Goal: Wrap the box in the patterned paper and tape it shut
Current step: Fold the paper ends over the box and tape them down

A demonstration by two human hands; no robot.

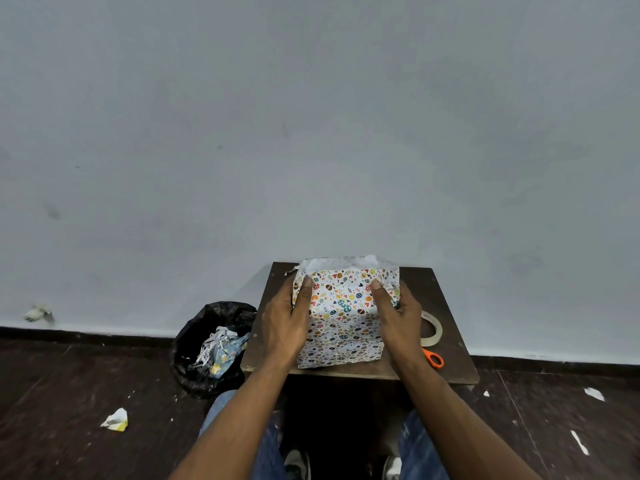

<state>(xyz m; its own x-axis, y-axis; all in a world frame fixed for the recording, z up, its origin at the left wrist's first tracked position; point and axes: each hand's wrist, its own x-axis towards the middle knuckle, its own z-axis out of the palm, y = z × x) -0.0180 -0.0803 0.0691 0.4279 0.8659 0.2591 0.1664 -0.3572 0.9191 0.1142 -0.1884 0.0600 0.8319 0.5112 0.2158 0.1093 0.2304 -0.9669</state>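
Observation:
A box covered in white patterned paper with small coloured eggs and hearts stands on a small dark wooden table. The paper's white inner side sticks up loosely at the far top edge. My left hand grips the box's left side with the thumb lying on the top face. On the right side, my right hand holds it the same way, thumb on top. A roll of beige tape lies on the table just right of my right hand, partly hidden by it.
Orange-handled scissors lie near the table's front right edge. A black bin bag with paper scraps stands on the floor left of the table. Crumpled paper bits are scattered on the dark floor. A grey wall rises right behind the table.

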